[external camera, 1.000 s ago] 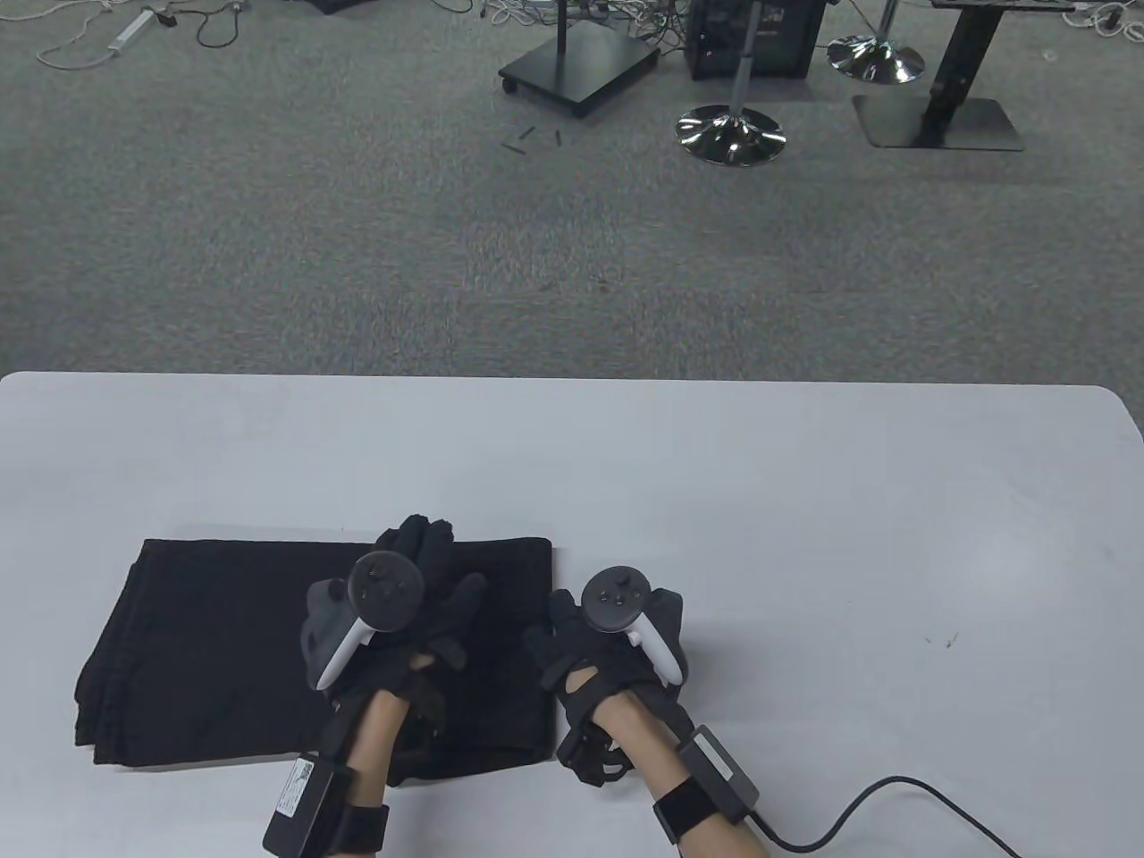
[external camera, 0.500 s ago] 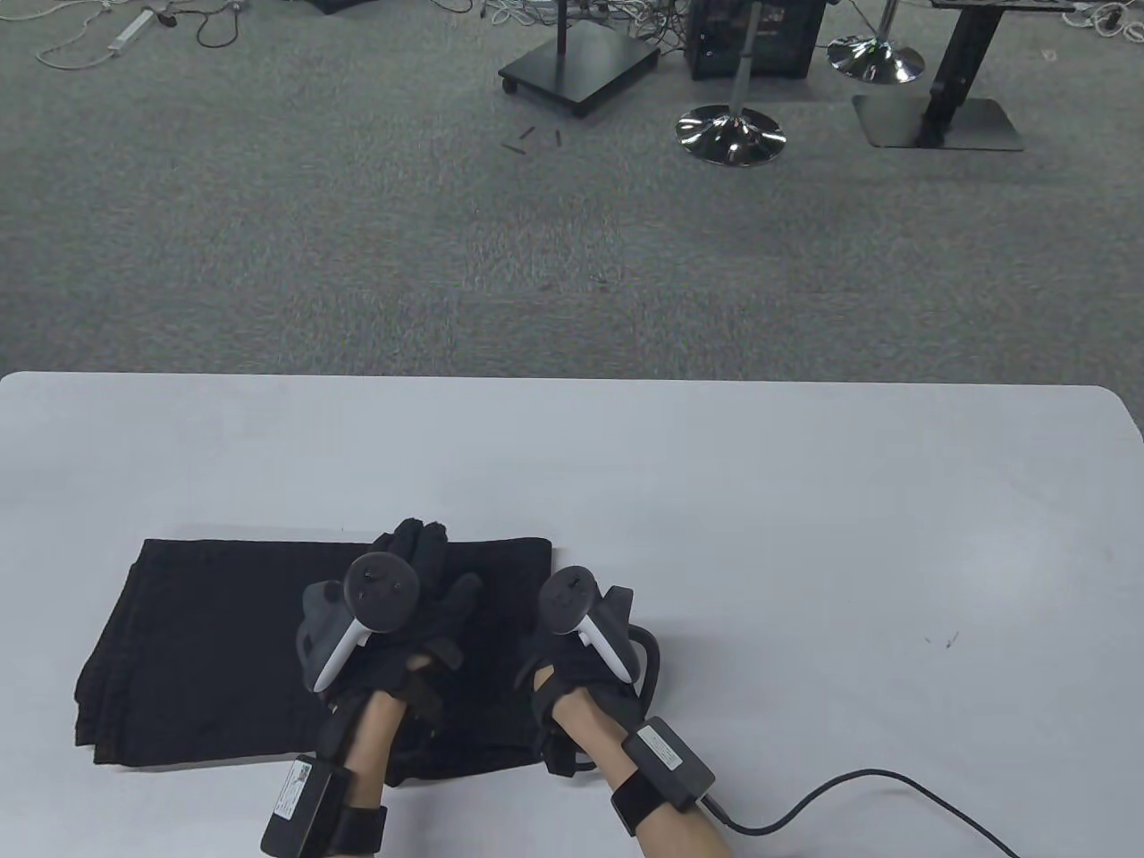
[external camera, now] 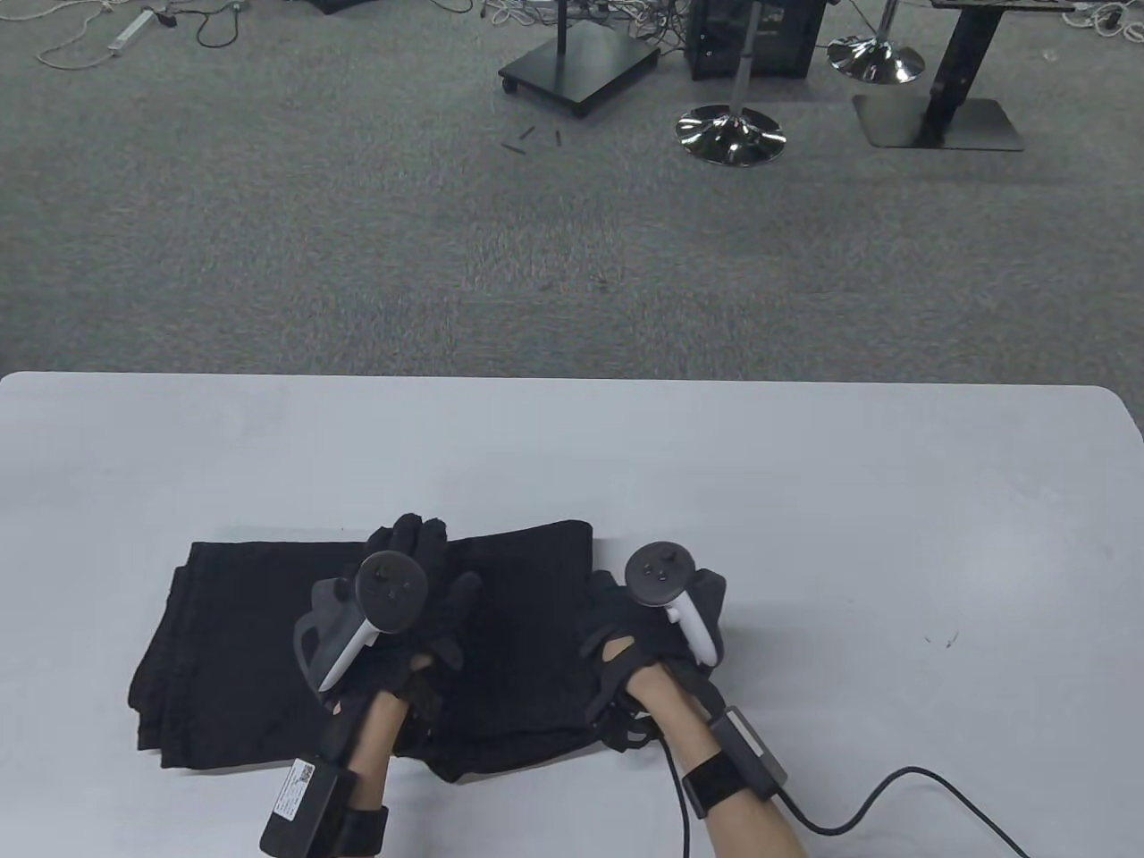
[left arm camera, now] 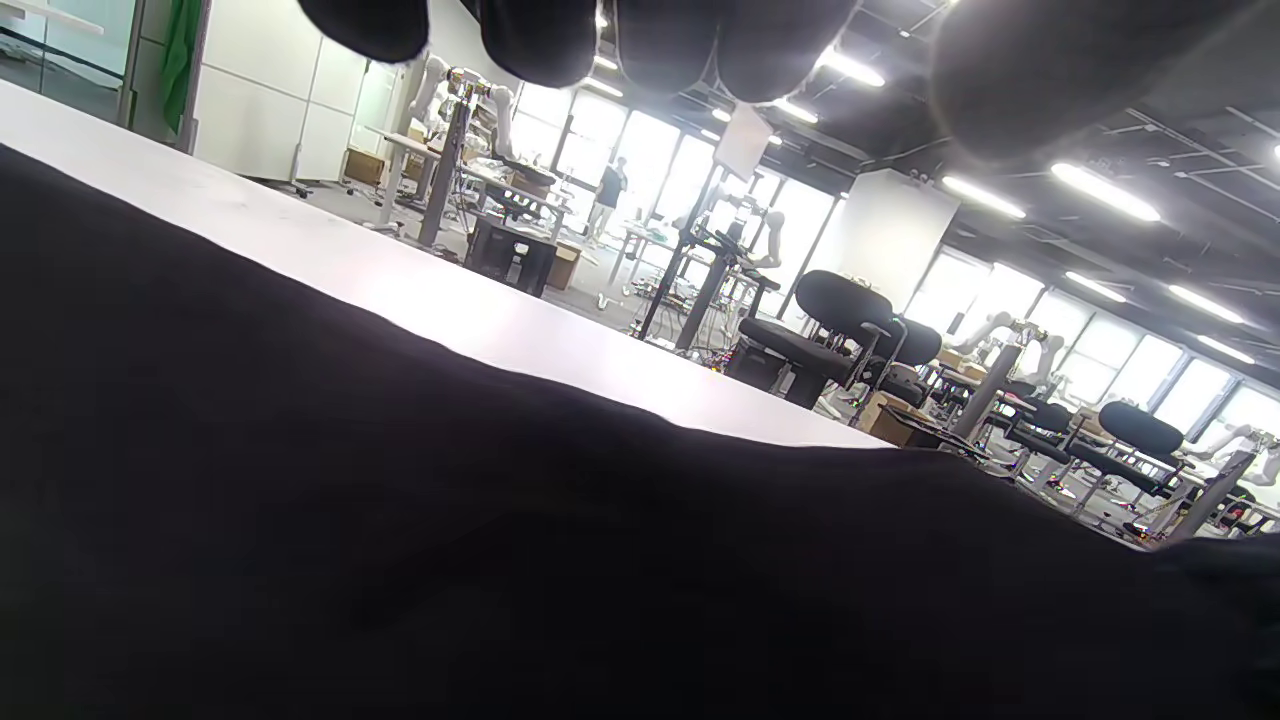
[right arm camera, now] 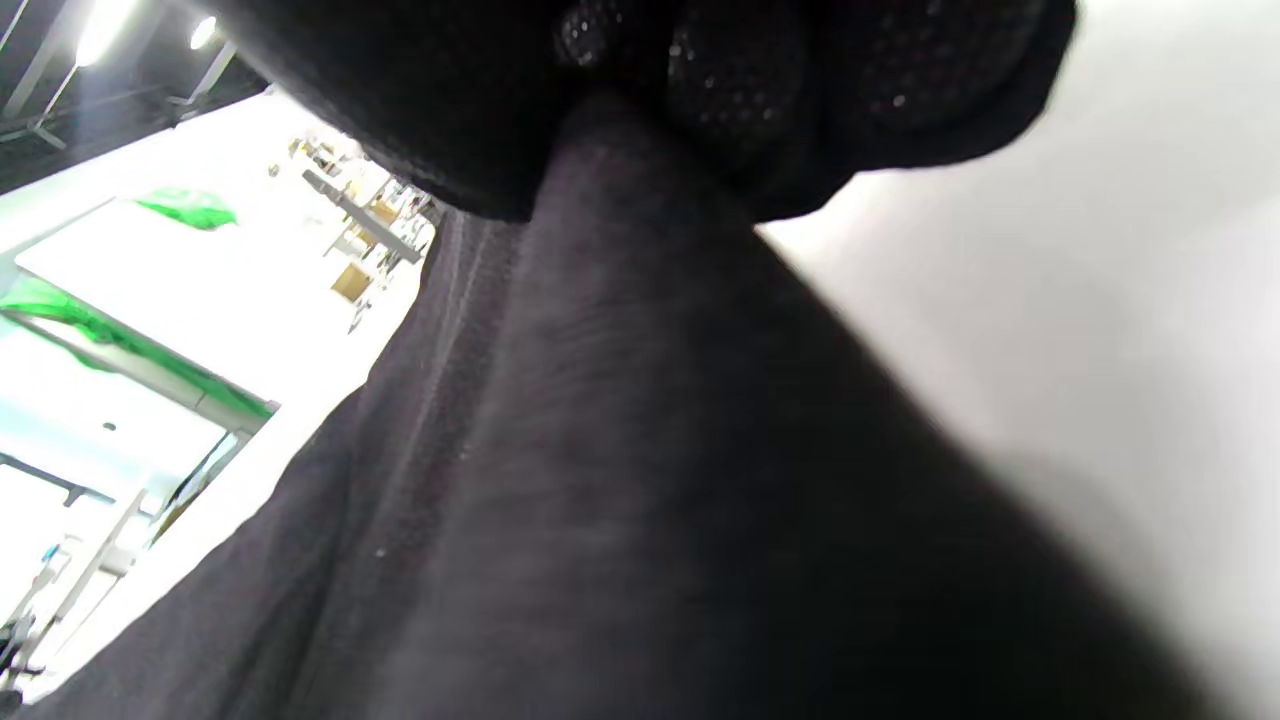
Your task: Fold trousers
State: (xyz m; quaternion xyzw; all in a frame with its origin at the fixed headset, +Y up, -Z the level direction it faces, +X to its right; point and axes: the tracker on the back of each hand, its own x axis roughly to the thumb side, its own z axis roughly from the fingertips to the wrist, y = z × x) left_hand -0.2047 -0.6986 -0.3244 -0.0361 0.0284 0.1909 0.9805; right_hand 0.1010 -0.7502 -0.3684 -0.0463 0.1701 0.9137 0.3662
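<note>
The black trousers [external camera: 241, 643] lie folded into a thick rectangle on the white table [external camera: 804, 500], near its front left. My left hand [external camera: 429, 572] rests flat on top of them with its fingers spread toward the far edge. My right hand [external camera: 617, 617] grips the trousers' right edge. In the right wrist view the fingertips [right arm camera: 740, 60] pinch a ridge of the black cloth [right arm camera: 600, 500]. In the left wrist view the fingers [left arm camera: 660, 30] hang over the dark cloth [left arm camera: 400, 550], which fills the lower view.
A black cable [external camera: 876, 795] runs from my right wrist across the table's front right. A small dark mark [external camera: 940, 640] sits on the table at right. Beyond the far edge is grey carpet with stand bases [external camera: 729, 134].
The right hand first came left onto the trousers' right edge, then moved right, and the trousers shifted right with it. The left hand stayed almost in place on top.
</note>
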